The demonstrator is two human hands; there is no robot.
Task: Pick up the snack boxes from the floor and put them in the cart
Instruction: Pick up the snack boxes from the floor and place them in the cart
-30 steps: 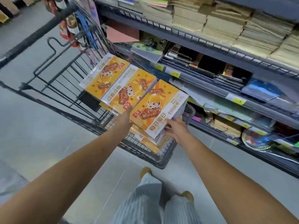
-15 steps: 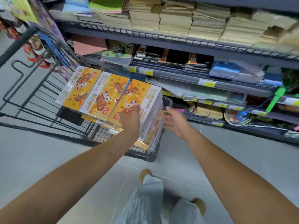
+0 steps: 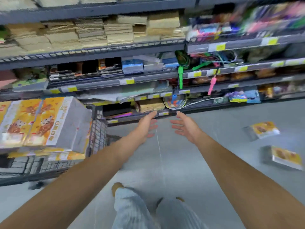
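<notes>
Several orange snack boxes [image 3: 49, 121] lie stacked in the black wire cart [image 3: 99, 131] at the left. Two more snack boxes lie on the grey floor at the right: one [image 3: 264, 129] farther off, one [image 3: 285, 157] nearer. My left hand [image 3: 146, 124] and my right hand [image 3: 186, 126] hang in the air over the floor, right of the cart, palms facing each other, fingers straight, holding nothing. The picture is blurred by motion.
Long grey store shelves [image 3: 115, 53] run across the back, packed with paper stacks, notebooks, toys and yellow price tags. My legs in striped trousers [image 3: 132, 210] stand on the floor below my arms.
Both hands have let go of the top snack box and pulled away from the cart to the right. The view has swung right, bringing the boxes on the floor into sight.
</notes>
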